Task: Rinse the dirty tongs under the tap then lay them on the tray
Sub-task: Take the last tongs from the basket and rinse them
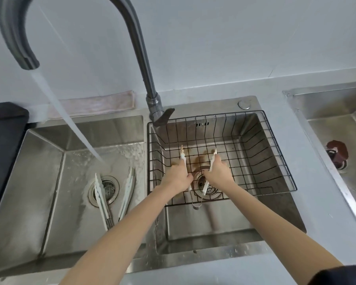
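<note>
Both hands reached into the right-hand basin of a double stainless-steel sink, where a black wire basket sat over the drain. The left hand was closed around one arm of a pair of white tongs, and the right hand was closed around the other arm, so the tongs stood spread wide between the two grips. From each fist a scalloped tip pointed toward 12 o'clock, the left one carrying a brownish smear; the arms ran back toward 6 o'clock under the palms and met at a metal hinge loop just past the basket's near edge. Brown stains marked the basin floor between the tips.

Water poured from the curved grey tap, whose spout hung at 10 o'clock from the hands, and struck the floor of the left-hand basin well apart from the held tongs. There a second pair of white tongs lay open across the drain strainer, hinge toward 6 o'clock, just beside the splash.

A pale cloth lay along the wall behind the left basin, and a dark board stood at 9 o'clock. Another steel basin sat at 3 o'clock.
</note>
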Available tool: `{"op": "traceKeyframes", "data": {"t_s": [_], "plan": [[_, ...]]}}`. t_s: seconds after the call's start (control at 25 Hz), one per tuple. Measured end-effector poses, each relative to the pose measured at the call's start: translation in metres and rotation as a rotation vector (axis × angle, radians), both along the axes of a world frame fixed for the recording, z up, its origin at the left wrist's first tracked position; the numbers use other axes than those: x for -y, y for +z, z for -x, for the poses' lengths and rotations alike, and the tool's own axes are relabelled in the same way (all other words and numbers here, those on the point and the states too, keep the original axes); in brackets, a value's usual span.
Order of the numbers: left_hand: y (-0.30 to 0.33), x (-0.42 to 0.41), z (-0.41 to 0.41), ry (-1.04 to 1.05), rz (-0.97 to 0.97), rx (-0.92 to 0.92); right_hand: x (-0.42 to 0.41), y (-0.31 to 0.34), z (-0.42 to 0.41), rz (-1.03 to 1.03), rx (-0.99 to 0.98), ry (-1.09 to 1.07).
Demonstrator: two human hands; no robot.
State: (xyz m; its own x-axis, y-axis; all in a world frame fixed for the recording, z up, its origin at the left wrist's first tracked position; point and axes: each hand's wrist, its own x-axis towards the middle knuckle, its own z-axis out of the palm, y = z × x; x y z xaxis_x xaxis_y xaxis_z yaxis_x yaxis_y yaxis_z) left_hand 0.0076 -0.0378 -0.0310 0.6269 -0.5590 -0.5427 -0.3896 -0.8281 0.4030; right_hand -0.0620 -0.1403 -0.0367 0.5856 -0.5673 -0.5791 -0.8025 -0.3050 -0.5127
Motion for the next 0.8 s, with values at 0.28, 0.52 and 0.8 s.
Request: {"op": "traceKeyframes", "data": {"t_s": [0.28, 0.52, 0.8], "plan": [[0.023, -0.020, 0.006, 0.316, 0.424, -0.023, -0.017, 0.036, 0.001, 0.015, 0.187, -0.094], [0.035, -0.069, 0.006, 0.534, 0.627, 0.041, -0.059, 0.047, -0.005, -0.078, 0.371, -0.172], [0.044, -0.152, -0.016, 0.626, 0.678, 0.108, -0.124, 0.049, -0.047, -0.488, 0.428, -0.307]]}}
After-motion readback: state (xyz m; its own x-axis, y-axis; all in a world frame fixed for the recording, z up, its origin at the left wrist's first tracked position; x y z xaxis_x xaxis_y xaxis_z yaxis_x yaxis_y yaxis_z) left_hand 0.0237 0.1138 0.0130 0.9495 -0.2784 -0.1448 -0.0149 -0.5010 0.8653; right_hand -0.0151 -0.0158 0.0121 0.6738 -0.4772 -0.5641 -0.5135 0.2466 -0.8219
